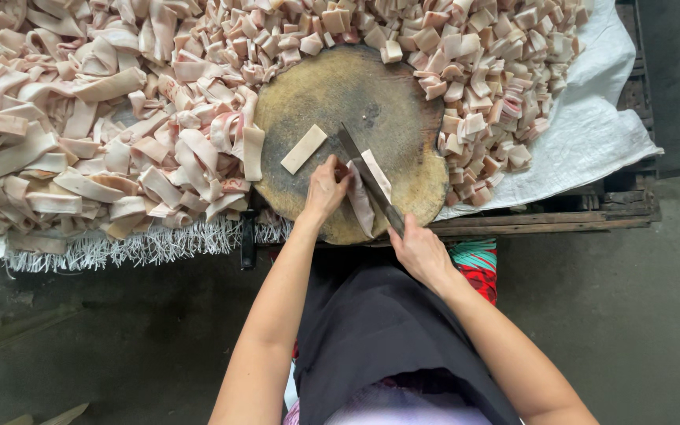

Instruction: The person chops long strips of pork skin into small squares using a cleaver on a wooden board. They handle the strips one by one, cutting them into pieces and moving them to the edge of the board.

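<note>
Pinning a pale strip of pork skin (360, 203) to the round wooden chopping block (332, 94), the left hand (324, 190) has fingers curled down on the strip's upper end – closed on it, not wrapped round. Right hand (420, 250) is fisted tight on the handle of a cleaver (367, 179); blade runs diagonally up-left from that fist, its tip past the left fingertips. A second strip (378, 175) lies on the blade's far side. Strip's long axis runs roughly parallel to the blade, from the left fingers toward the near edge of the block – so blade and strip sit just beside each other, touching or nearly so, can't tell which. Left hand is the nearer one to the strip. One cut rectangle (304, 149) lies just up-left of the left fingers, apart from them. Open wood beyond the fingertips; long uncut strips (80, 157) are piled to the left, small cut squares (489, 79) heaped to the right and far side on a white sack sheet (592, 134).
</note>
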